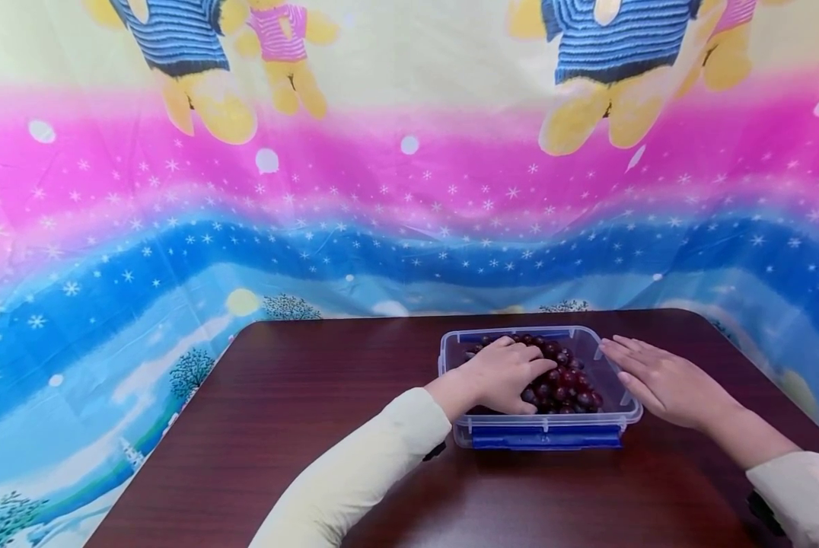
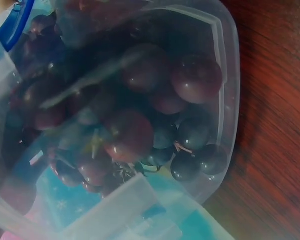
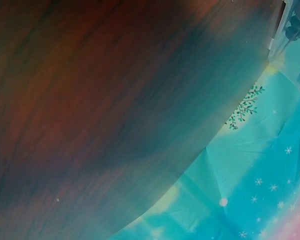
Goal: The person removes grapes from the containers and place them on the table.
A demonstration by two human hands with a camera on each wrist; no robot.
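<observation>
A clear plastic container (image 1: 629, 417) holds a heap of dark red grapes (image 1: 567, 388). Over its left side reaches my left hand (image 1: 508, 373), fingers spread across the grapes; the tips of some fingers are hard to make out. My right hand (image 1: 670, 384) is at the container's right rim with straight fingers held together, and nothing is in it. Whether those fingers touch the rim I cannot tell. Close up in the left wrist view, grapes (image 2: 197, 80) and a few stems show through the cloudy wall (image 2: 230, 100). Neither hand can be made out in the wrist views.
The container has a blue clasp (image 1: 546, 438) along its front. It stands toward the far edge of a dark brown wooden table (image 1: 313, 396). Behind the table hangs a printed cloth (image 1: 409, 198) with bears and snowflakes.
</observation>
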